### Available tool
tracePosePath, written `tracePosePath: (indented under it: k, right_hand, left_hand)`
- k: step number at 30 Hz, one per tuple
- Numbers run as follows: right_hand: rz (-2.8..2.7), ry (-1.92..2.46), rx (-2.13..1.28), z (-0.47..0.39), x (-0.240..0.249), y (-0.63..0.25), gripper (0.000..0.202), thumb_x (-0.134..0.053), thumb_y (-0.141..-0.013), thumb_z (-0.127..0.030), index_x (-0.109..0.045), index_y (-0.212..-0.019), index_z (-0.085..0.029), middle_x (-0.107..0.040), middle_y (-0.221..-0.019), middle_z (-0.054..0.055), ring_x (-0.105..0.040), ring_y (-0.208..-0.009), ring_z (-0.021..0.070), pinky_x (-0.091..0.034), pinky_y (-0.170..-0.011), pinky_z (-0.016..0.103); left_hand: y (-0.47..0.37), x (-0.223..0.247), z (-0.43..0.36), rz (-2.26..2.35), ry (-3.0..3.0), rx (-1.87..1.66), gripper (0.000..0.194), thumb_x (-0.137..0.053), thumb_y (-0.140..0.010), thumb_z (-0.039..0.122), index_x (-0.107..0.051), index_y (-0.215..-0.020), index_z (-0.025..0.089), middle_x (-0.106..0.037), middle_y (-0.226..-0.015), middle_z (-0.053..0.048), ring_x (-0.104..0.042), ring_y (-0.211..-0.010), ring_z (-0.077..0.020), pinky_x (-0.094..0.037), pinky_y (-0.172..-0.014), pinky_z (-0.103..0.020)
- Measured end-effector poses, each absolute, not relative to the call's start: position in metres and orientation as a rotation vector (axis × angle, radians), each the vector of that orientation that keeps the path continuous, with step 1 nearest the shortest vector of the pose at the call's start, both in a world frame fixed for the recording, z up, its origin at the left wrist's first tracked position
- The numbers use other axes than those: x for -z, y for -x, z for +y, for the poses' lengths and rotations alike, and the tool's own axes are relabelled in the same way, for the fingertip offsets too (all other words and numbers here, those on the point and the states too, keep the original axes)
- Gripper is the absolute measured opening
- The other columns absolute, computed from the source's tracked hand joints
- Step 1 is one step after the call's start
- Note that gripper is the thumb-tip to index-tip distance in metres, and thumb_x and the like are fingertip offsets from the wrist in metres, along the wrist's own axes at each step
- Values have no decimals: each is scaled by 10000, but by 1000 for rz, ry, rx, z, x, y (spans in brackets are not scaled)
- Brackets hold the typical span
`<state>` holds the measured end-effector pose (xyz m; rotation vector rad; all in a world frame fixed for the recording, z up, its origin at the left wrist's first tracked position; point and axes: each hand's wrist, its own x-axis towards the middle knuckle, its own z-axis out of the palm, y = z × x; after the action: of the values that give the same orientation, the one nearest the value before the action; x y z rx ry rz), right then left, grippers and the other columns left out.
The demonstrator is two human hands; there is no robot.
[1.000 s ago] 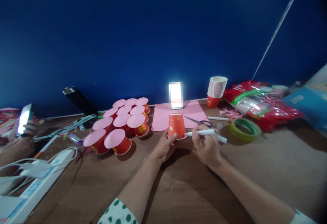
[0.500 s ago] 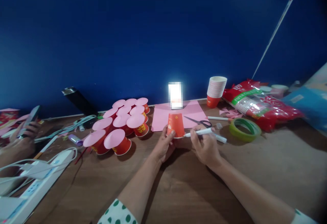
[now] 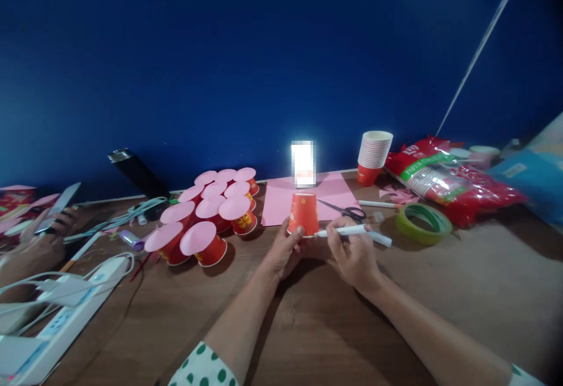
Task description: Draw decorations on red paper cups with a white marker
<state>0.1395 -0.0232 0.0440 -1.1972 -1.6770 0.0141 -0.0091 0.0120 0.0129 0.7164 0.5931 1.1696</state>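
An orange-red paper cup, turned upside down, is gripped near its rim by my left hand, thumb on the front. My right hand pinches a white marker whose tip points left at the cup's lower right rim; whether it touches I cannot tell. Behind the cup lies a sheet of pink paper with black-handled scissors on its right edge. Just right of my right hand a white pen cap or second marker lies on the wooden table.
Several upturned red cups topped with pink paper discs stand left. At right are stacked cups, green-yellow tape and a red bag of cups. Another person's hand holds a phone beside a power strip.
The view has shifted very slightly. My hands keep the same hold on the cup and marker. At far left the other person's hand and phone have moved a little to the right.
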Motion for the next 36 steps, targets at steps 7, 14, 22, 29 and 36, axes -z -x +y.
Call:
tracePosePath:
  k: [7, 14, 22, 29, 36]
  right_hand:
    - [-1697, 1178, -45, -23, -41, -138, 179, -452, -885, -225, -521, -723, -196, -599, -658, 7, -539, -599, 136, -402, -633, 249]
    - [-1699, 1180, -23, -22, -41, -139, 175, -451, -885, -221, -522, -727, -197, -600, -657, 4, -540, -604, 135, -405, -640, 251]
    - [-1693, 1173, 40, -21, -39, -140, 169, -463, -878, -221, -534, -727, -192, -615, -663, 10, -560, -635, 143, -412, -659, 258]
    - [-1676, 1165, 72, -20, -40, -141, 170, -462, -881, -224, -540, -735, -186, -614, -649, 15, -564, -621, 147, -419, -663, 266]
    - [-1648, 1170, 82, -20, -41, -141, 175, -455, -884, -236, -533, -732, -196, -612, -652, 9, -551, -589, 141, -422, -642, 272]
  left_hand:
    - [7, -11, 11, 577, -718, -1149, 547, -756, -662, 356, -514, -1131, 209, -641, -951, -49, -620, -770, -139, -472, -753, -279]
    - [6, -12, 11, 574, -740, -1149, 565, -752, -677, 271, -492, -1176, 226, -632, -954, -45, -612, -775, -126, -460, -722, -249]
    - [5, -12, 11, 582, -739, -1146, 575, -751, -676, 270, -494, -1189, 232, -635, -968, -50, -608, -784, -127, -452, -723, -248]
    - [5, -12, 10, 578, -724, -1137, 567, -756, -669, 271, -507, -1176, 232, -643, -945, -43, -603, -752, -119, -451, -731, -255]
    - [5, -12, 11, 568, -713, -1123, 574, -759, -666, 267, -507, -1179, 217, -647, -1009, -69, -626, -824, -149, -467, -780, -279]
